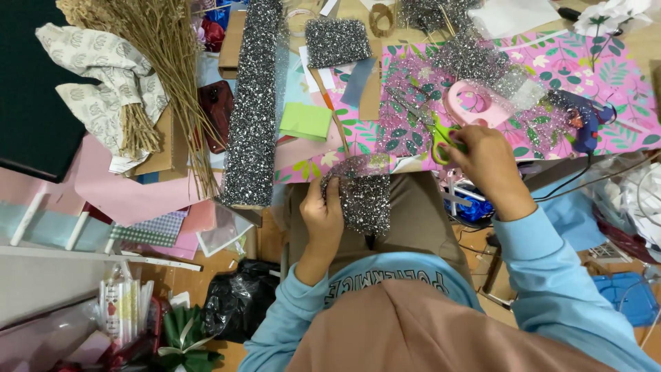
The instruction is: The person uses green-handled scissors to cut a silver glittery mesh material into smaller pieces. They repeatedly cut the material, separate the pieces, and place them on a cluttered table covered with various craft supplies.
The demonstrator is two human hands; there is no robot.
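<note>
Glitter mesh piece (365, 196), silver and dark, lies on the person's lap, and the left hand (322, 215) is closed on its left edge, thumb on top and fingers under it. The right hand (487, 164) is further to the right and a little higher, at the near edge of the tabletop (647, 48). Its fingers are closed through the handles of the green scissors (441, 134), and the blades point away from the hand, up and to the left, over the pink leaf-pattern paper (606, 76). The scissors do not touch the mesh piece; the two are apart.

Just beyond the right hand stands a pink tape dispenser (471, 103), and loose transparent glitter netting (475, 58) lies around it. To the right of this hand is a blue glue gun (585, 127), with its black cable going down over the tabletop edge. Between the two hands, further away, lie a brown card piece (370, 96) and a green folded paper (306, 121).

Beyond and left of the left hand a long roll of glitter fabric (253, 103) lies across the tabletop, and a smaller square of the same fabric (337, 41) is beyond it. Far left there is a bundle of dried stems (165, 76) in printed paper. Below the left hand, on the floor, sits a black plastic bag (237, 300).
</note>
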